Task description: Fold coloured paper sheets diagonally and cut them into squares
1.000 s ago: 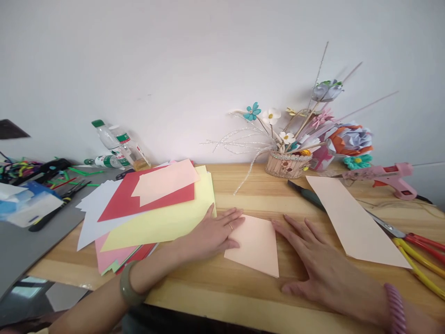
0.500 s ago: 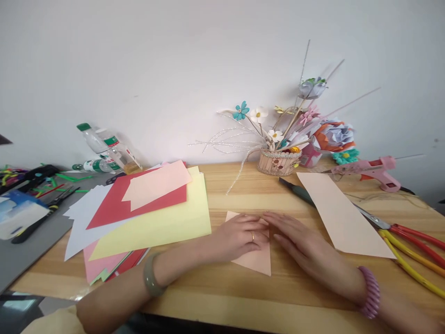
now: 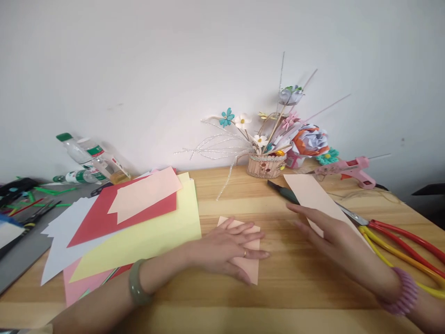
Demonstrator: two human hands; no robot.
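Note:
A small peach sheet of paper lies on the wooden table. My left hand rests flat over it with fingers spread, hiding its middle. To the right, my right hand is off that paper, its fingers stretched out and holding nothing. Part of a longer peach paper strip shows behind the right hand; whether the hand touches the strip I cannot tell. Just right of that hand lie scissors with red handles and a tool with yellow handles.
Coloured paper sheets are piled at left. Plastic bottles lean by the wall. A small basket of craft flowers stands at the back, with a pink glue gun right of it. A dark-handled cutter lies partly under the strip.
My right hand has moved right, away from the small peach paper. My left hand has spread its fingers over that paper. The whole view has shifted slightly.

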